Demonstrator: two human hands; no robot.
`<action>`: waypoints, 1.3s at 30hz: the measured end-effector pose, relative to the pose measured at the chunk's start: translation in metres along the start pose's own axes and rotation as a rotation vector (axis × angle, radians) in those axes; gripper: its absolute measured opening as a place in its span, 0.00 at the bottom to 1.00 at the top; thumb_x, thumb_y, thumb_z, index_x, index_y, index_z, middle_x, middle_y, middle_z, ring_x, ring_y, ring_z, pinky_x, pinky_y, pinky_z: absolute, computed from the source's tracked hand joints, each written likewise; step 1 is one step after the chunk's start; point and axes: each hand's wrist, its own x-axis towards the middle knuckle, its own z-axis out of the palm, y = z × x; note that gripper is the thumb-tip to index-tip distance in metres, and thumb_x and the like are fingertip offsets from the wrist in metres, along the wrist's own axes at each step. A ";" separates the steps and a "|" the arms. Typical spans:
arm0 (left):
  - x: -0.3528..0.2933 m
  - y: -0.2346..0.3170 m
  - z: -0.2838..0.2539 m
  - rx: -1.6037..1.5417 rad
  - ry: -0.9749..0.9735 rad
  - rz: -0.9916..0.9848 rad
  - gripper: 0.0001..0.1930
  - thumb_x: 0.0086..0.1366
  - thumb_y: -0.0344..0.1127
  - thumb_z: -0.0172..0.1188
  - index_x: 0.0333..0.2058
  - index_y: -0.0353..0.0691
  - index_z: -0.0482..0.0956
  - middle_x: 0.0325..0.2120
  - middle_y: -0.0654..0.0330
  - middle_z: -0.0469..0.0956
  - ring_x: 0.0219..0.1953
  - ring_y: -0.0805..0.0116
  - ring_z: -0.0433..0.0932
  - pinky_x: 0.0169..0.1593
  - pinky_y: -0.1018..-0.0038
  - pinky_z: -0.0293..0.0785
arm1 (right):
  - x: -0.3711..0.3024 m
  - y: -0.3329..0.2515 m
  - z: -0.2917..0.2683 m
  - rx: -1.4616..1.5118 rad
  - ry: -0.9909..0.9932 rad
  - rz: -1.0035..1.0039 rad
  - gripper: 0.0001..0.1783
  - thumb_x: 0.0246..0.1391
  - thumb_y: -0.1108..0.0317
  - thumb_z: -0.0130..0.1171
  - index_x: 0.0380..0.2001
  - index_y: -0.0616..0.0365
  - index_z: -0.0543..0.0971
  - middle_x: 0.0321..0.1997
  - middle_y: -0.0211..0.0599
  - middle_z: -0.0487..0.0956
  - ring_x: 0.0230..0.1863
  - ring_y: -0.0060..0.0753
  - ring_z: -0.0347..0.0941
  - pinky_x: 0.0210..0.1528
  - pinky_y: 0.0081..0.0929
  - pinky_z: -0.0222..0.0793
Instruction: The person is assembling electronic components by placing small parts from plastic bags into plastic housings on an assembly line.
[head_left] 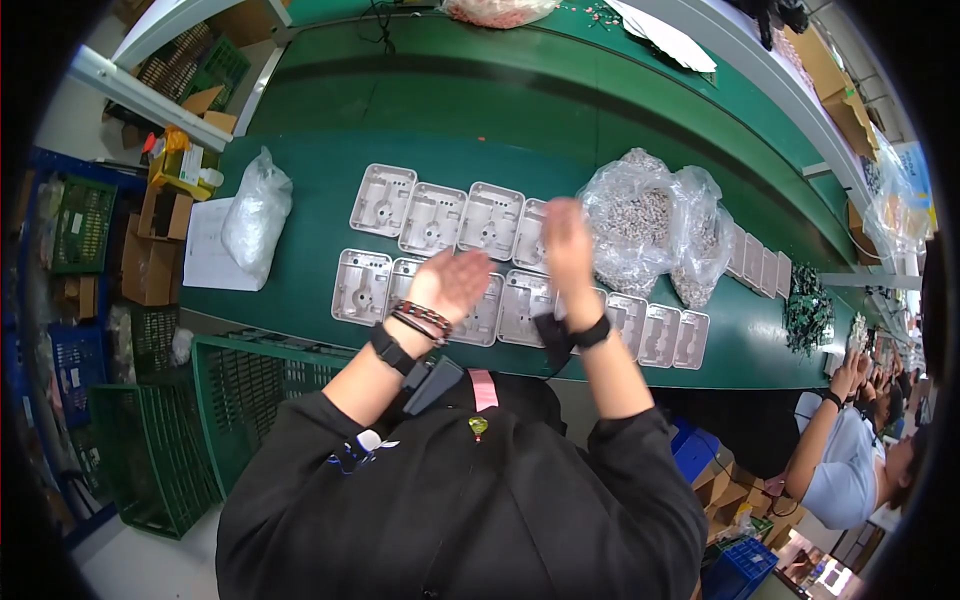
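My left hand (452, 283) is open, palm turned up and fingers stretched, above the near row of grey metal housings, with nothing in it. My right hand (568, 245) is blurred by motion; its outline looks flat and outstretched, and I see nothing held. It hovers over the right end of the far row, partly covering a housing (531, 236) there. The shallow open housings stand in two rows, such as this far one (490, 220) and this near one (361, 287). Beside my right wrist hangs a dark strap (552, 340).
Clear bags of small metal parts (640, 215) stand right of the housings. A filled plastic bag (258, 220) lies on papers at left. More housings (757, 262) and dark green parts (810, 310) lie farther right, near a co-worker (840, 450). Green crates (240, 390) stand below left.
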 end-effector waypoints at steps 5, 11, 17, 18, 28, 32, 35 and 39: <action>-0.014 -0.010 -0.003 -0.055 -0.358 -0.162 0.21 0.64 0.44 0.36 0.47 0.33 0.64 0.41 0.52 0.70 0.46 0.62 0.69 0.51 0.71 0.64 | -0.056 -0.060 0.038 -0.010 -0.179 -0.274 0.06 0.49 0.67 0.49 0.27 0.58 0.73 0.31 0.37 0.73 0.35 0.36 0.69 0.43 0.35 0.59; -0.010 -0.011 -0.015 -0.314 -0.736 -0.096 0.21 0.64 0.44 0.37 0.44 0.33 0.67 0.41 0.54 0.70 0.45 0.64 0.70 0.50 0.69 0.65 | -0.055 -0.076 0.038 -0.221 -0.010 -0.500 0.09 0.50 0.66 0.49 0.29 0.59 0.75 0.38 0.35 0.71 0.39 0.37 0.66 0.51 0.36 0.50; -0.021 -0.007 -0.006 -0.378 -0.325 0.017 0.22 0.64 0.47 0.36 0.42 0.33 0.69 0.41 0.53 0.70 0.44 0.64 0.70 0.49 0.69 0.66 | -0.050 -0.067 0.050 0.319 -0.001 -0.025 0.08 0.45 0.65 0.53 0.28 0.53 0.78 0.40 0.35 0.69 0.43 0.38 0.62 0.49 0.34 0.52; -0.024 -0.003 -0.007 -0.374 -0.328 -0.003 0.22 0.64 0.47 0.36 0.42 0.34 0.69 0.41 0.54 0.70 0.44 0.64 0.70 0.48 0.68 0.66 | -0.050 -0.067 0.051 0.445 0.011 0.151 0.07 0.43 0.66 0.54 0.27 0.52 0.78 0.40 0.35 0.68 0.43 0.37 0.61 0.48 0.33 0.53; -0.030 0.025 -0.047 -0.210 -0.311 -0.032 0.22 0.64 0.49 0.36 0.40 0.35 0.68 0.36 0.54 0.71 0.38 0.63 0.71 0.45 0.68 0.67 | -0.040 -0.097 0.060 -0.321 -0.551 -0.466 0.09 0.35 0.73 0.60 0.25 0.52 0.75 0.38 0.31 0.66 0.37 0.34 0.60 0.37 0.28 0.59; -0.016 0.026 -0.075 -0.235 -0.045 0.093 0.19 0.64 0.49 0.38 0.36 0.38 0.69 0.29 0.59 0.71 0.27 0.72 0.70 0.30 0.77 0.68 | -0.045 -0.091 0.079 -0.056 -0.588 -0.215 0.08 0.35 0.75 0.59 0.24 0.55 0.74 0.37 0.32 0.67 0.37 0.33 0.61 0.37 0.26 0.59; -0.026 0.036 -0.120 -0.010 -0.443 0.051 0.17 0.64 0.48 0.40 0.34 0.39 0.68 0.24 0.63 0.68 0.20 0.78 0.64 0.22 0.83 0.60 | -0.057 -0.077 0.091 0.208 -0.607 0.226 0.07 0.36 0.76 0.59 0.23 0.56 0.73 0.35 0.33 0.68 0.38 0.32 0.63 0.40 0.26 0.59; -0.060 0.042 -0.116 0.231 -0.455 0.045 0.13 0.64 0.44 0.43 0.31 0.40 0.68 0.19 0.67 0.62 0.15 0.83 0.54 0.18 0.87 0.51 | -0.070 -0.069 0.108 0.462 -0.595 0.358 0.06 0.39 0.78 0.57 0.23 0.59 0.71 0.33 0.35 0.69 0.38 0.32 0.65 0.40 0.26 0.60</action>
